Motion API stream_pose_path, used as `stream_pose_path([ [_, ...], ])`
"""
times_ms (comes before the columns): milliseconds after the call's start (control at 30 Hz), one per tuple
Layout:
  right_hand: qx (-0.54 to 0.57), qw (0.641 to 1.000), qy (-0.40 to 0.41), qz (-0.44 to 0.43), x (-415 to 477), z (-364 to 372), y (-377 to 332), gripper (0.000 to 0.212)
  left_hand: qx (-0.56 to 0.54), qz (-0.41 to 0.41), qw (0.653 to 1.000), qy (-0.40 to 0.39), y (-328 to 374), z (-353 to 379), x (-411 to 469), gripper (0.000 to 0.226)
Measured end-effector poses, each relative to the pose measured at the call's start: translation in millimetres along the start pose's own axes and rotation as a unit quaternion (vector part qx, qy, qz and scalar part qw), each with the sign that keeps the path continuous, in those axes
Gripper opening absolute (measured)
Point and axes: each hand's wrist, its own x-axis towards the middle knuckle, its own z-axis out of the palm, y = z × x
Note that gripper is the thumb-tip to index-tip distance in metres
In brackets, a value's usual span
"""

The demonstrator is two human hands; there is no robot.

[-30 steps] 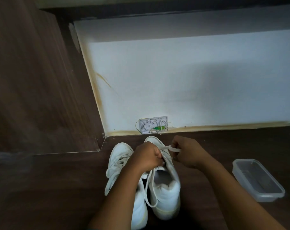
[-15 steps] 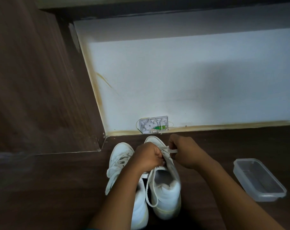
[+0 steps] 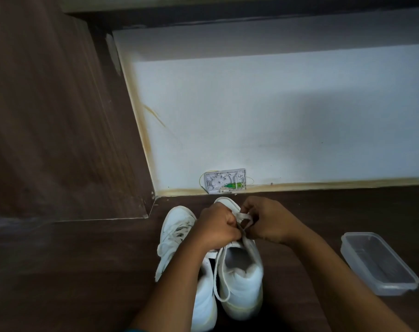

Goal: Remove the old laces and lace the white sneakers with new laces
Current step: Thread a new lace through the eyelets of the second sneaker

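Two white sneakers stand side by side on the dark wooden floor, toes toward the wall. The left sneaker (image 3: 177, 238) has its lace threaded across the front. Over the tongue of the right sneaker (image 3: 239, 279) both hands work a white lace (image 3: 243, 218). My left hand (image 3: 218, 227) is curled in a fist, gripping the lace at the eyelets. My right hand (image 3: 267, 221) pinches a loop of the same lace just beside it. A loose length of lace hangs down the right sneaker's left side. The eyelets are hidden under my hands.
A clear plastic container (image 3: 378, 262) sits open on the floor to the right. A white wall (image 3: 275, 121) rises just beyond the toes, with a small open junction box (image 3: 225, 180) at its foot. A dark wood panel (image 3: 48, 116) fills the left.
My right hand has moved left, closer to my left hand, and the lace between them has slackened from a short stretched strip into a loop.
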Motion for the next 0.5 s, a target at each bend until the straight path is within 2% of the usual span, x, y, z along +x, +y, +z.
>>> stream_pose_path([
  [167,0.030,0.999,-0.034,0.024,-1.2,2.6,0.0,0.033,0.021,0.003,1.000,-0.020,3.6,-7.5,-3.8,0.025],
  [300,0.015,0.999,-0.032,0.034,-1.6,3.2,-1.7,0.042,0.026,0.019,0.999,0.000,1.7,-4.9,-3.0,0.007],
  [433,0.062,0.995,-0.028,0.068,-2.3,6.7,-2.7,0.040,0.029,0.048,0.998,-0.010,1.5,-4.6,-3.3,0.011],
  [500,0.078,0.993,-0.024,0.083,-2.2,7.2,-1.2,0.038,-0.011,0.054,0.998,0.009,6.8,-10.5,-5.5,0.005],
])
